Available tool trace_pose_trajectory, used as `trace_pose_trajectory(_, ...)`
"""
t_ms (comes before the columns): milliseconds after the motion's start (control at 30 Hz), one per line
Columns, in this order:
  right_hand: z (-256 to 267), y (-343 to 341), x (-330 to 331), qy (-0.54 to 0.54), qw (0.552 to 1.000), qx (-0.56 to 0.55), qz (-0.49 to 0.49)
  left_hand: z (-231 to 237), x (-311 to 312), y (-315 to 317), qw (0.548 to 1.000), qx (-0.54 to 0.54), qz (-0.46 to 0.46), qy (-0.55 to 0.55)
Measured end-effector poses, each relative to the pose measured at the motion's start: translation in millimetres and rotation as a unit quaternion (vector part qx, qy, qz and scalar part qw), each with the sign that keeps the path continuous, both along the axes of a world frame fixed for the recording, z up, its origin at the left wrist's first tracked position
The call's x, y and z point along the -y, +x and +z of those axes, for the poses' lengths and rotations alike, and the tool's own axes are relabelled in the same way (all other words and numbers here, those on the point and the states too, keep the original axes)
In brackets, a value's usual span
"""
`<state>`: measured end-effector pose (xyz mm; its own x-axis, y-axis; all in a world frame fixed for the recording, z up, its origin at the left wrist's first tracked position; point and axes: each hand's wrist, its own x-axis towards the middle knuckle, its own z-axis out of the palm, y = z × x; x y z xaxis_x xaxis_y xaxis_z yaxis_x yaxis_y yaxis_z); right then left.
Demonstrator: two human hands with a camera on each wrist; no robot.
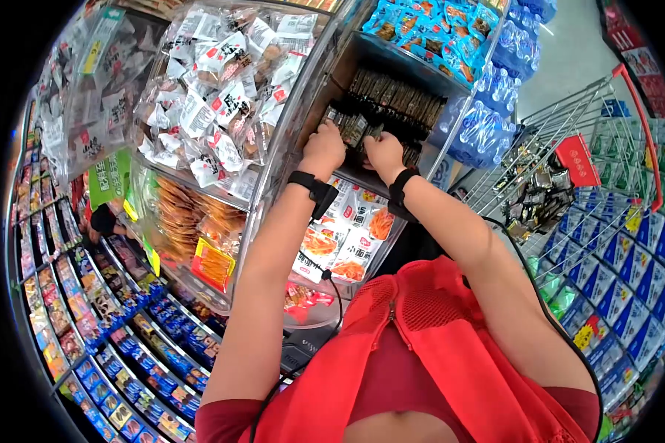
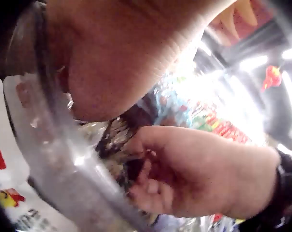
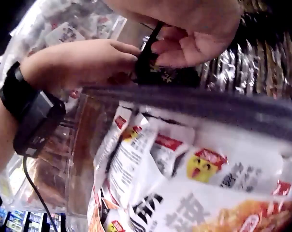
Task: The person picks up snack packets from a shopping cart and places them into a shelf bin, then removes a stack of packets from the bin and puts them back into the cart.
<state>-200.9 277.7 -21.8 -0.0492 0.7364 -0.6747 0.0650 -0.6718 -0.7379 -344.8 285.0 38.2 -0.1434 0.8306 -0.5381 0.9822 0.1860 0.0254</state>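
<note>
Both hands reach into a clear-walled bin that holds rows of small dark snack packets (image 1: 399,96). My left hand (image 1: 324,150) is at the near left of the bin, fingers bent down among the packets, its fingertips partly hidden. Beside it my right hand (image 1: 386,156) has its fingers curled in. In the right wrist view a dark packet (image 3: 167,76) with a small yellowish pattern lies between the hands; the right fingers (image 3: 180,50) pinch it and the left hand's fingertips meet its edge. The left wrist view shows the right hand (image 2: 199,169) curled below the left.
White-wrapped snacks (image 1: 229,103) fill the bin to the left, blue packets (image 1: 432,37) the one behind. White noodle-snack bags (image 1: 347,236) sit in front, below the bin's rim. Bottled water packs (image 1: 488,125) and a cart (image 1: 606,148) holding dark packets stand to the right.
</note>
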Motion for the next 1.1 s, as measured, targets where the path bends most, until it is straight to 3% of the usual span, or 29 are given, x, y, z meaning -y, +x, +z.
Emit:
trace_pose_trajectory(67, 10, -5, -9, 0.003, 1.0, -0.005, 0.002, 15, 1, -8, 0.997, 0.062, -0.01, 0.036)
trace_pose_trajectory(100, 10, -9, -16, -0.052, 0.997, -0.045, -0.015, 2, 0, -14, 0.986, 0.109, 0.032, 0.119)
trace_pose_trajectory(133, 7, -13, -24, -0.106, 0.99, -0.087, -0.033, -7, 4, -14, 0.986, 0.111, 0.033, 0.121)
trace_pose_trajectory(200, -13, -23, -34, -0.129, 0.987, -0.094, -0.01, -26, 9, -9, 0.968, 0.102, 0.034, 0.228)
trace_pose_trajectory(267, -36, -33, -37, -0.043, 0.99, -0.04, 0.126, -36, 5, -7, 0.967, 0.091, 0.04, 0.234)
trace_pose_trajectory(333, -52, -32, -36, -0.007, 0.984, -0.003, 0.176, -27, 3, -5, 0.978, 0.095, 0.068, 0.174)
trace_pose_trajectory(433, -72, -21, -17, 0.169, 0.96, 0.026, 0.221, -26, 14, -11, 0.987, 0.061, -0.021, 0.146)
trace_pose_trajectory(467, -74, -13, -15, 0.169, 0.962, 0.023, 0.215, -23, 10, -12, 0.988, 0.043, -0.064, 0.133)
trace_pose_trajectory(533, -89, -1, -8, 0.183, 0.936, 0.114, 0.28, -42, 6, -24, 0.994, 0.032, -0.059, 0.081)
trace_pose_trajectory(600, -48, 22, -8, 0.158, 0.946, 0.128, 0.252, -48, -10, -33, 0.994, 0.082, -0.022, 0.067)
trace_pose_trajectory(667, -36, 35, -8, 0.219, 0.913, 0.121, 0.321, -31, -6, -29, 0.978, 0.093, -0.059, 0.179)
trace_pose_trajectory(700, -40, 38, -3, 0.269, 0.905, 0.138, 0.301, -18, -7, -19, 0.974, 0.071, -0.052, 0.211)
trace_pose_trajectory(800, -30, 54, 7, 0.271, 0.898, 0.122, 0.324, 13, -12, 29, 0.994, -0.011, 0.002, 0.108)
trace_pose_trajectory(867, -23, 69, 21, 0.282, 0.903, 0.096, 0.311, -7, -9, 41, 0.992, -0.059, -0.085, 0.072)
trace_pose_trajectory(1000, 0, 115, 45, 0.335, 0.899, 0.008, 0.283, -44, -5, 20, 0.98, -0.117, -0.159, 0.033)
trace_pose_trajectory(1100, 22, 158, 55, 0.32, 0.907, -0.077, 0.262, -33, -1, 23, 0.979, -0.144, -0.142, -0.033)
